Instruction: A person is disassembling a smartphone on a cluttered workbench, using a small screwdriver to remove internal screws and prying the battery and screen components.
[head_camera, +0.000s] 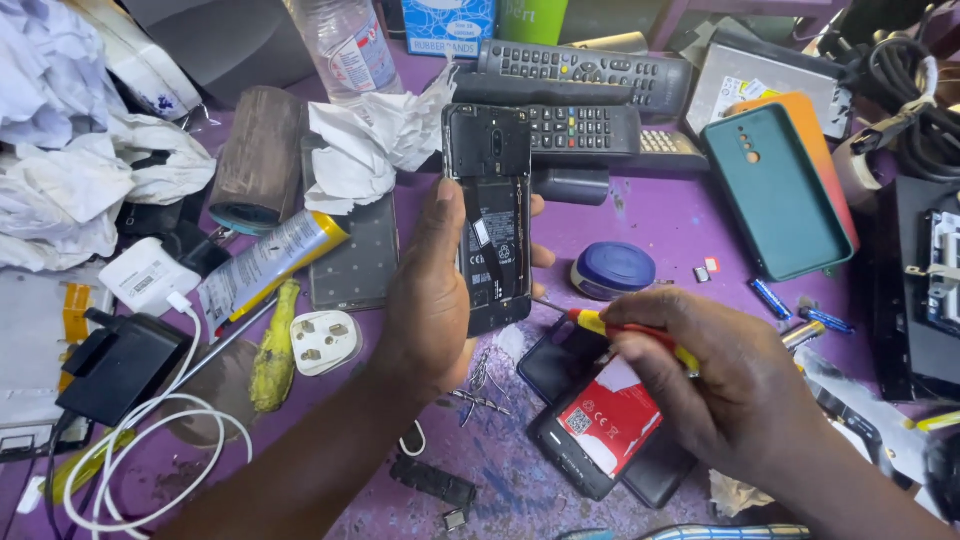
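Note:
My left hand (425, 300) grips an opened black phone (490, 215) upright, its back cover off and the battery and circuit parts showing. My right hand (725, 385) holds a small screwdriver (625, 330) with a red and yellow handle. Its thin tip points at the phone's lower right edge. Under my right hand lies another opened phone (600, 435) with a red and white battery. A pair of tweezers (480, 400) lies on the purple table (660, 215) below the held phone.
Two black remotes (585, 95) lie at the back. A teal phone case (780, 190) rests at right beside black cables (915, 100). A blue-lidded jar (612, 270), white plug (325, 342), white charger cable (140, 440), crumpled tissue (370, 140) and plastic bottle (345, 45) crowd the table.

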